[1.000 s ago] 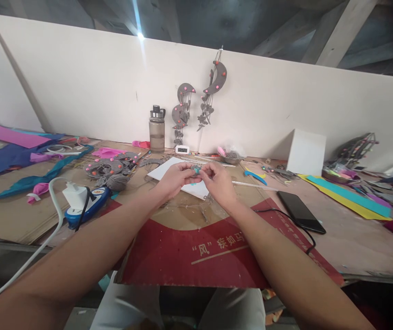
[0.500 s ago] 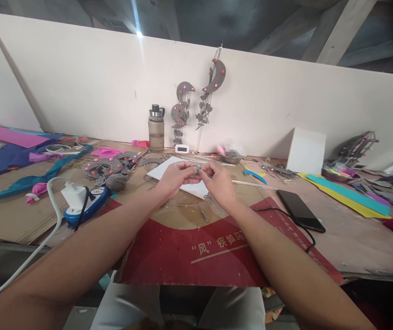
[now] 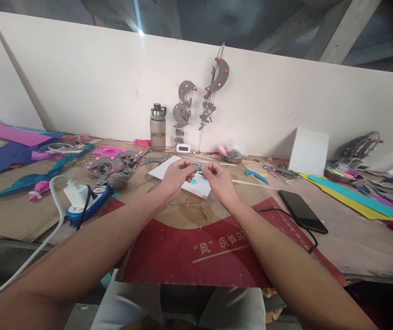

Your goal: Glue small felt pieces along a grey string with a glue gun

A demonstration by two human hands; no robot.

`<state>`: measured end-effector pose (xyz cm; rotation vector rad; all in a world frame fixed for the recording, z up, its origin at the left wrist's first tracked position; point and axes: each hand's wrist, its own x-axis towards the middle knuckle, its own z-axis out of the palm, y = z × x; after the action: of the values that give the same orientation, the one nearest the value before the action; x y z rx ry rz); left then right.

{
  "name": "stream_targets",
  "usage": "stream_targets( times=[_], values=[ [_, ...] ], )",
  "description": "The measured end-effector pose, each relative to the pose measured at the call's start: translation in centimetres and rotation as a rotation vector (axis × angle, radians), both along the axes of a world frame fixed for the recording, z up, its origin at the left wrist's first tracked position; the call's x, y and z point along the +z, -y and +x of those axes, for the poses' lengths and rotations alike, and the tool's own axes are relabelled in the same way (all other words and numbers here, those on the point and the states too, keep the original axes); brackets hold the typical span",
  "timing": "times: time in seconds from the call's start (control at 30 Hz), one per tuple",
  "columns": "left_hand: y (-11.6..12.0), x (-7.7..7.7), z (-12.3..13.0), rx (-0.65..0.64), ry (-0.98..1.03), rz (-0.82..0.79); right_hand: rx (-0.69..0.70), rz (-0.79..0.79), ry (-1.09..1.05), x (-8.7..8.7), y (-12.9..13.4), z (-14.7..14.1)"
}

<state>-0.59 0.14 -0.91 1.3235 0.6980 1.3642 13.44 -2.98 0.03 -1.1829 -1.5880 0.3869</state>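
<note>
Pinched a small teal piece (image 3: 199,167) between the fingertips of left hand (image 3: 178,177) and right hand (image 3: 219,182), with the grip narrow on both sides. Held teal piece above the far part of a white board (image 3: 201,189), near the middle of the tabletop (image 3: 368,247). Showed a flat teal cutout (image 3: 193,181) on the board, below the hands.

Included, among containers, a capped bottle (image 3: 158,130), upright near the wall (image 3: 107,82), partly filled with liquid. Placed beyond right hand, close to the wall: a bowl (image 3: 234,160) with grey material (image 3: 233,153), a pink lump (image 3: 222,150) and clear plastic inside. Revealed farther right, beyond the yellow sheet (image 3: 351,201), a shallow tray (image 3: 339,177) with mixed pink, purple and yellow-green bits, too crowded to tell apart.

Set a small clock (image 3: 183,148) just beside the bottle. Displayed two grey hangings (image 3: 182,112) (image 3: 218,78) with pink and orange balls against the wall, and a yarn ball (image 3: 117,180) left of the board. Laid a phone (image 3: 302,211) flat on the right, and a charger (image 3: 76,194) plugged into a blue-and-white power strip (image 3: 95,200) on the left.
</note>
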Motion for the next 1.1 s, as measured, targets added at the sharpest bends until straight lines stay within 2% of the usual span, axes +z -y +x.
stream_targets(
  times=[0.2, 0.57, 0.77, 1.1],
  values=[
    [0.35, 0.16, 0.17, -0.003, 0.019, -0.071, -0.004, -0.003, -0.027, -0.06, 0.08, -0.23],
    [-0.05, -0.54, 0.17, -0.056, 0.022, -0.049, -0.046, -0.017, -0.06, -0.14, 0.09, -0.24],
    [-0.15, -0.78, 0.14, -0.134, 0.043, -0.041, 0.019, -0.059, -0.115, -0.23, -0.15, -0.1],
    [-0.02, -0.5, 0.0, -0.248, 0.036, -0.083, -0.034, -0.112, -0.084, 0.27, -0.4, 0.44]
  ],
)
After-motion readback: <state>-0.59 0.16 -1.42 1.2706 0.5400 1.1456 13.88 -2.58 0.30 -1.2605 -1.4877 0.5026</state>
